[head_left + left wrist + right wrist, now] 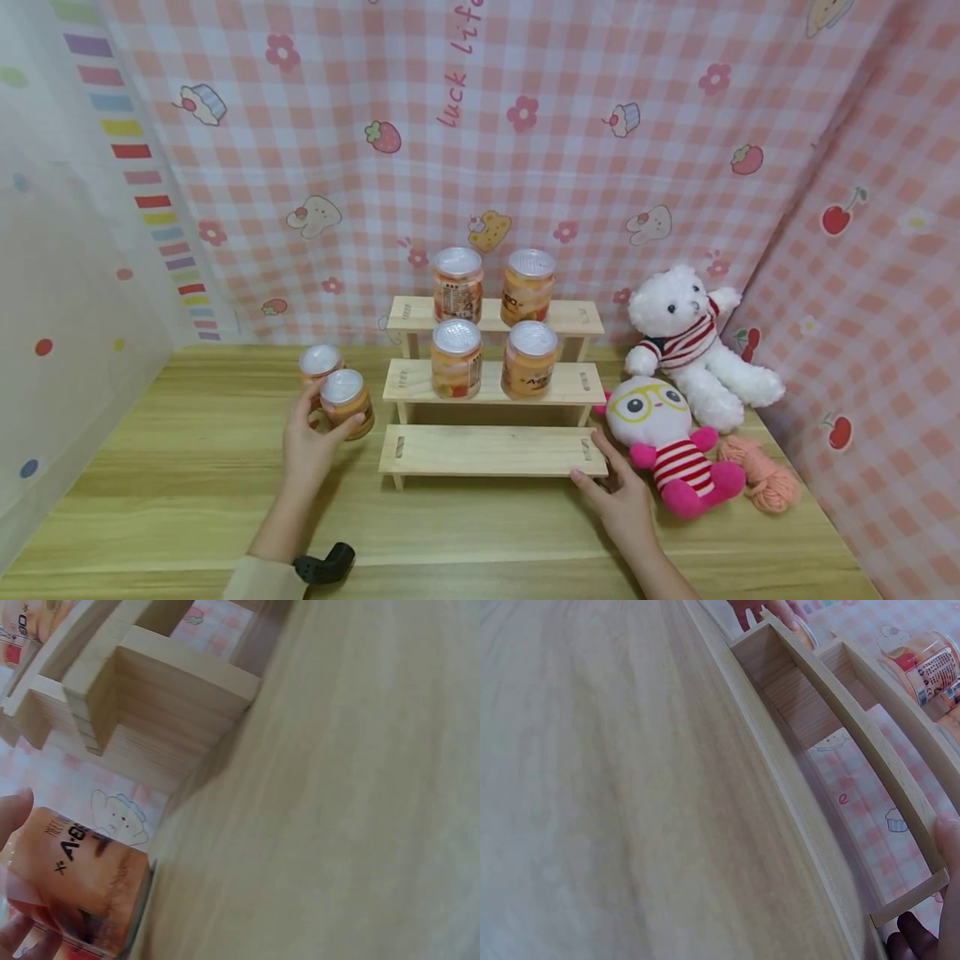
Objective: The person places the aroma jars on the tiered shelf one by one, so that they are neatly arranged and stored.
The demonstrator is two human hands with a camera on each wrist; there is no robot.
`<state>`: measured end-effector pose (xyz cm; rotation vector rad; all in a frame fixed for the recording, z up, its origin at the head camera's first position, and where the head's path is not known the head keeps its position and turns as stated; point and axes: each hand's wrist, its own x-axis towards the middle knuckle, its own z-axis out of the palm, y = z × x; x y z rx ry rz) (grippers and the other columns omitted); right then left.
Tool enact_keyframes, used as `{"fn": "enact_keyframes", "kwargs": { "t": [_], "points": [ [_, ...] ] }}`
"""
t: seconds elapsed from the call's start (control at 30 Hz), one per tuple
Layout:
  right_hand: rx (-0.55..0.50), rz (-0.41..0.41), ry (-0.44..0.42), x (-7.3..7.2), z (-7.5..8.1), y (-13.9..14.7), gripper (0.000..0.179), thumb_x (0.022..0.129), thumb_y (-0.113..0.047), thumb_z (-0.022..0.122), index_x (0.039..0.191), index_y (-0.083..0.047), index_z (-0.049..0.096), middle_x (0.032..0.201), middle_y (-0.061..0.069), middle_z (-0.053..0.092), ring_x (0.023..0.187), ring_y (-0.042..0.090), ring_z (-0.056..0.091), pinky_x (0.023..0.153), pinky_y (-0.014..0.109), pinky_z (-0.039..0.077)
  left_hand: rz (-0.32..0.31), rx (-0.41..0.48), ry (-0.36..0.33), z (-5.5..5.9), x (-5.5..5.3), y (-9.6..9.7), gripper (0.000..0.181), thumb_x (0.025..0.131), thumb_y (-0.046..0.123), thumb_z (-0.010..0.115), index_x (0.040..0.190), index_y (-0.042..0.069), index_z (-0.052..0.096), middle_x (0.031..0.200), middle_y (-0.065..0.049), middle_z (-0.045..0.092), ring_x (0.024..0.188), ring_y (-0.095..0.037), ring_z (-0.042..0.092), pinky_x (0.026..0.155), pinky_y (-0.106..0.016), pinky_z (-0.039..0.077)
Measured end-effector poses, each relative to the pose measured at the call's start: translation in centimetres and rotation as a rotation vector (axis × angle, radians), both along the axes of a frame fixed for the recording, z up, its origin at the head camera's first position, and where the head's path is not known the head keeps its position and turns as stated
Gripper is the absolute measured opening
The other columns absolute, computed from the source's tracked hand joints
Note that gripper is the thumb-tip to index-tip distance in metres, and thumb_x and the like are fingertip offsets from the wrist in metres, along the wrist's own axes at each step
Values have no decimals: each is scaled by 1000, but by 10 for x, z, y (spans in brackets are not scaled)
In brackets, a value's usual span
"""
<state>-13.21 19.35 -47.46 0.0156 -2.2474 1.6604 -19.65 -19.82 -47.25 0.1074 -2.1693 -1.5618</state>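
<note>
My left hand [311,442] holds an orange-labelled can [348,412] with a silvery lid, thumb on its near right side and fingers at its left. In the left wrist view the base of this can [82,885] is right at the tabletop. Just behind it stands a second can [321,360], partly hidden. My right hand [618,492] grips the right end of the lowest step of a three-step wooden display shelf [491,450], thumb at its front edge. In the right wrist view the fingers [915,937] are beneath that end. Several similar cans stand on the upper two steps.
Right of the shelf lie a pink-and-white plush toy [667,433] close beside my right hand, a white teddy bear [690,342] and a skein of peach yarn [761,475]. A checked curtain [450,183] hangs behind the wooden table [187,492]. A black strap [326,565] is at my left wrist.
</note>
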Motion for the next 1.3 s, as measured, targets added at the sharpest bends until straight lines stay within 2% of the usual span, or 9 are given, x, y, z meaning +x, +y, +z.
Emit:
{"fn": "enact_keyframes", "kwargs": {
  "t": [0.13,0.23,0.3,0.4,0.6,0.83,1.1,1.3],
  "points": [
    [4,-4,-1,1,1,0,60,76,4,77,132,4,54,136,18,50,113,7,51,86,12,44,3,22,13,-5,-2,0,72,73,0,82,136,2,47,124,-20,44,108,-26,45,83,-35,42],
    [5,-3,-9,0,1,0,61,76,4,77,132,4,54,136,18,50,113,7,51,86,12,44,7,30,36,-9,-4,1,72,72,-2,82,135,1,48,123,-19,44,108,-24,45,83,-23,44],
    [9,-4,-13,0,1,0,61,76,3,77,132,4,54,137,17,50,114,10,51,86,12,44,7,43,60,-11,-6,2,71,71,-3,82,134,1,49,121,-18,44,106,-23,44,79,-15,44],
    [14,-2,-11,0,2,0,61,77,3,77,133,4,54,137,18,50,115,16,51,87,12,43,14,35,101,-15,-7,3,71,69,-5,83,132,0,50,116,-17,44,102,-21,44,74,-10,42],
    [8,7,-13,0,1,0,61,77,4,77,133,5,53,138,19,49,118,26,49,87,12,43,41,16,157,-16,-10,4,67,69,-8,82,128,-3,51,115,-19,46,99,-20,46,74,-8,43],
    [7,5,-8,1,2,-1,61,77,4,77,133,5,53,137,20,49,118,29,49,87,12,43,72,11,197,-14,-10,5,65,66,-11,82,124,-5,55,108,-19,51,95,-21,48,72,-8,44],
    [3,1,-5,0,1,0,61,76,5,77,132,5,53,137,19,49,116,16,50,86,13,43,74,-40,184,-11,-8,1,65,64,-10,84,122,-4,56,111,-19,54,92,-17,49,70,-9,44],
    [-4,-1,-13,0,1,0,61,76,4,77,132,4,54,135,19,51,112,10,52,86,12,44,83,-27,152,-2,-3,-1,65,65,-9,84,124,-3,57,117,-19,56,93,-18,49,68,-11,45]
  ]
}}
